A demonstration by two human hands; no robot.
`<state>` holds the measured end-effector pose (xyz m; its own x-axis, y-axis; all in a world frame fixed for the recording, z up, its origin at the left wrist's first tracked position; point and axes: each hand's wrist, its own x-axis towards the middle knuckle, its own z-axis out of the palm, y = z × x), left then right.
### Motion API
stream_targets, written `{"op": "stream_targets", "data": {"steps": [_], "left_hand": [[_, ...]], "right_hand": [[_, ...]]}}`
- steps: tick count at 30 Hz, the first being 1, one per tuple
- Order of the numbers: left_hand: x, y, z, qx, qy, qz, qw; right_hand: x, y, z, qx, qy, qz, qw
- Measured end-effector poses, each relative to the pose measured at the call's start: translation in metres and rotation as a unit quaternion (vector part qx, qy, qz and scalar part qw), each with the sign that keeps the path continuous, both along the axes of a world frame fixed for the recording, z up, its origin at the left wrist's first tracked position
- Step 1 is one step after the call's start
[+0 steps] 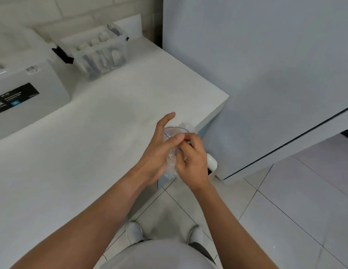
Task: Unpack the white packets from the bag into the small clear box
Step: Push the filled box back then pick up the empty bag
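You're at the counter's (111, 117) near right corner, left hand (157, 152) cradling the bag (170, 161), right hand (190, 162) pinching at its mouth, and the box (95, 73) by the back edge already holds packets (115, 55), so you look well along.

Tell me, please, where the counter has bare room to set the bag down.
Bare: the counter middle between the labelled white box and the left hand gripping the clear bag, and the strip right of the small clear box. Crowded: back left.

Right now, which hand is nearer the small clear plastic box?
Left. The left hand is in front and right of the small clear plastic box; the right hand lies further right.
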<state>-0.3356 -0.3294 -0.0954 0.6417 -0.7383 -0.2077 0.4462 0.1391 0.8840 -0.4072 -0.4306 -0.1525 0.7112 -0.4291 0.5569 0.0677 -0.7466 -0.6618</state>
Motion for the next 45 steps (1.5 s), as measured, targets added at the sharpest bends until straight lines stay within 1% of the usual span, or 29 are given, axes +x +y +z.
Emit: {"op": "stream_targets", "data": {"steps": [1,2,4,5,6,8,10,11,12,14,17,18,19,21,24,26,28,29,30,31,32,33,35,36,37,38,40,42,45], "left_hand": [[-0.008,-0.012,-0.002,0.037,-0.026,0.027,0.999],[-0.014,-0.023,-0.004,0.063,-0.032,0.068,0.995],[-0.020,-0.043,-0.007,0.077,-0.009,0.139,0.987],[-0.022,-0.052,-0.007,0.074,0.005,0.162,0.984],[-0.024,-0.062,-0.006,0.066,0.015,0.177,0.982],[-0.032,-0.083,-0.007,0.062,0.012,0.194,0.979],[-0.044,-0.104,-0.012,0.084,-0.014,0.210,0.974],[-0.052,-0.113,-0.017,0.107,-0.027,0.215,0.970],[-0.061,-0.121,-0.023,0.131,-0.036,0.212,0.968],[-0.076,-0.135,-0.037,0.173,-0.031,0.183,0.967],[-0.092,-0.151,-0.064,0.173,0.022,0.104,0.979],[-0.097,-0.158,-0.069,0.169,0.033,0.073,0.982],[-0.101,-0.165,-0.077,0.174,0.038,0.050,0.983],[-0.103,-0.181,-0.096,0.213,0.037,0.015,0.976],[-0.090,-0.212,-0.141,0.290,-0.002,-0.036,0.956],[-0.074,-0.233,-0.180,0.309,-0.029,-0.055,0.949],[-0.055,-0.249,-0.231,0.306,-0.041,-0.024,0.951],[-0.046,-0.253,-0.259,0.321,-0.043,-0.006,0.946],[-0.037,-0.251,-0.289,0.356,-0.054,0.008,0.933],[-0.029,-0.246,-0.318,0.406,-0.091,0.014,0.909],[-0.024,-0.237,-0.350,0.458,-0.149,-0.004,0.877],[-0.020,-0.227,-0.384,0.494,-0.210,-0.054,0.842],[-0.019,-0.212,-0.447,0.525,-0.311,-0.191,0.769],[-0.020,-0.207,-0.475,0.527,-0.341,-0.242,0.740],[-0.020,-0.205,-0.500,0.522,-0.369,-0.272,0.719],[-0.020,-0.207,-0.521,0.512,-0.398,-0.288,0.704],[-0.015,-0.214,-0.557,0.489,-0.453,-0.292,0.686],[-0.010,-0.223,-0.587,0.478,-0.499,-0.298,0.659],[-0.007,-0.225,-0.623,0.492,-0.511,-0.328,0.624]], "right_hand": [[-0.009,-0.011,0.002,0.023,0.010,0.022,0.999],[-0.019,-0.023,0.005,0.065,0.022,0.050,0.996],[-0.044,-0.041,0.006,0.195,0.032,0.104,0.975],[-0.057,-0.048,0.003,0.256,0.023,0.106,0.961],[-0.070,-0.055,-0.002,0.300,0.015,0.083,0.950],[-0.090,-0.065,-0.009,0.364,0.011,0.041,0.931],[-0.103,-0.075,-0.014,0.409,0.011,0.073,0.909],[-0.108,-0.081,-0.016,0.406,0.017,0.095,0.909],[-0.112,-0.086,-0.020,0.382,0.024,0.107,0.918],[-0.118,-0.098,-0.033,0.355,0.040,0.097,0.929],[-0.125,-0.122,-0.055,0.365,0.059,0.066,0.927],[-0.126,-0.132,-0.064,0.344,0.067,0.060,0.935],[-0.125,-0.142,-0.075,0.304,0.075,0.052,0.948],[-0.123,-0.160,-0.098,0.202,0.078,0.033,0.976],[-0.113,-0.187,-0.138,0.098,0.106,-0.020,0.989],[-0.107,-0.204,-0.177,0.084,0.137,-0.069,0.985],[-0.107,-0.218,-0.225,0.110,0.154,-0.119,0.975],[-0.107,-0.225,-0.249,0.123,0.156,-0.144,0.969],[-0.107,-0.231,-0.274,0.134,0.158,-0.162,0.965],[-0.108,-0.236,-0.300,0.140,0.165,-0.174,0.961],[-0.108,-0.241,-0.326,0.137,0.176,-0.179,0.958],[-0.108,-0.244,-0.352,0.130,0.189,-0.179,0.957],[-0.105,-0.245,-0.404,0.118,0.212,-0.174,0.954],[-0.102,-0.245,-0.429,0.117,0.223,-0.167,0.953],[-0.098,-0.245,-0.453,0.109,0.230,-0.160,0.954],[-0.093,-0.245,-0.475,0.091,0.240,-0.153,0.954],[-0.081,-0.247,-0.514,0.047,0.269,-0.142,0.951],[-0.065,-0.249,-0.544,0.023,0.298,-0.131,0.945],[-0.039,-0.244,-0.573,0.008,0.377,-0.120,0.918]]}}
